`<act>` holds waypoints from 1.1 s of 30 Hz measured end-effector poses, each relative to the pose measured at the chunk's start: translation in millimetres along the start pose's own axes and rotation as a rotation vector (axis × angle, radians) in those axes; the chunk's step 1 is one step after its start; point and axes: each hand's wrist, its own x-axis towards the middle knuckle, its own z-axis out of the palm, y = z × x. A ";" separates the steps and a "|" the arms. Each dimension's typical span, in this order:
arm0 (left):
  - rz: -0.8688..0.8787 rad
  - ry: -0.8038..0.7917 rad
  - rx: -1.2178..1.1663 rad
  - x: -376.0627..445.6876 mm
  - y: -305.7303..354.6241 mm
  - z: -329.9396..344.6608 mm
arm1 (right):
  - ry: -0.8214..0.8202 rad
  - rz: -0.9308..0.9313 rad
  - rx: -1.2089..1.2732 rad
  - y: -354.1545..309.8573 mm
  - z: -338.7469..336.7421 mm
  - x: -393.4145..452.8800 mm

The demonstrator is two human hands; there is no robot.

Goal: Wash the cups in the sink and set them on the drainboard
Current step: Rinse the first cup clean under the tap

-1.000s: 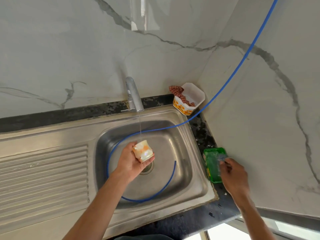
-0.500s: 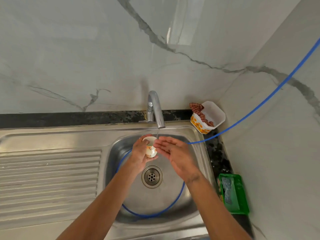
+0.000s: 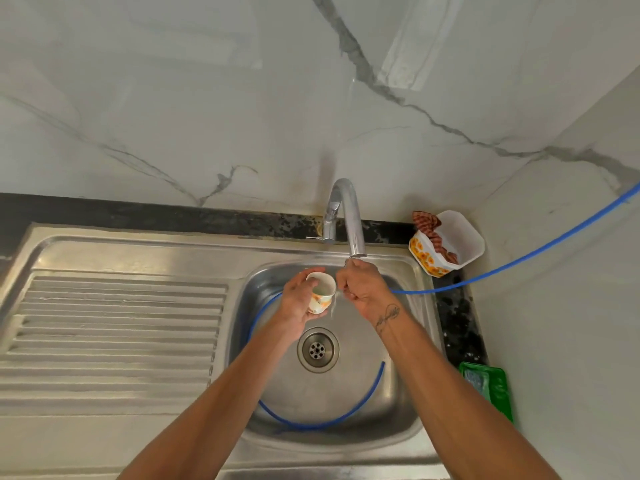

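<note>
A small white cup [image 3: 320,296] with an orange flower pattern is held in my left hand [image 3: 297,303] above the sink basin [image 3: 349,396], its mouth tilted up towards me with a little water inside. My right hand [image 3: 363,289] is just right of the cup, directly under the tap spout [image 3: 350,216]. Its fingers are curled and I see nothing in them. Water runs off that hand and down past the cup. The ribbed drainboard [image 3: 114,327] lies to the left with nothing on it.
A thin blue hose [image 3: 519,259] comes in from the right wall and loops around the basin floor past the drain [image 3: 317,349]. A white flowered tub [image 3: 450,242] with a cloth stands in the back right corner. A green soap dish [image 3: 488,386] sits on the right counter edge.
My right hand left the green dish, came to the cup with fingers straight, and now sits curled under the tap. My left hand raised the cup towards the spout.
</note>
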 end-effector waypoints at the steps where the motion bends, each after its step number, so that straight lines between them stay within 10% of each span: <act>1: 0.004 -0.004 -0.003 0.5 1.6 1.2 | -0.009 -0.010 -0.003 -2.7 -1.4 2.0; 9: 0.040 -0.008 -0.024 7.0 13.9 6.7 | -0.205 -0.036 0.167 -28.7 -10.6 13.4; 16: 0.029 -0.140 -0.126 16.9 21.0 14.9 | -0.184 -0.607 -1.139 -5.3 -11.0 -6.0; 20: -0.043 -0.210 -0.110 11.7 22.0 23.9 | -0.133 -0.829 -1.457 30.4 -19.0 10.1; 33: -0.185 -0.191 -0.400 14.7 15.0 35.6 | 0.106 -0.620 -0.785 22.7 -0.6 -2.7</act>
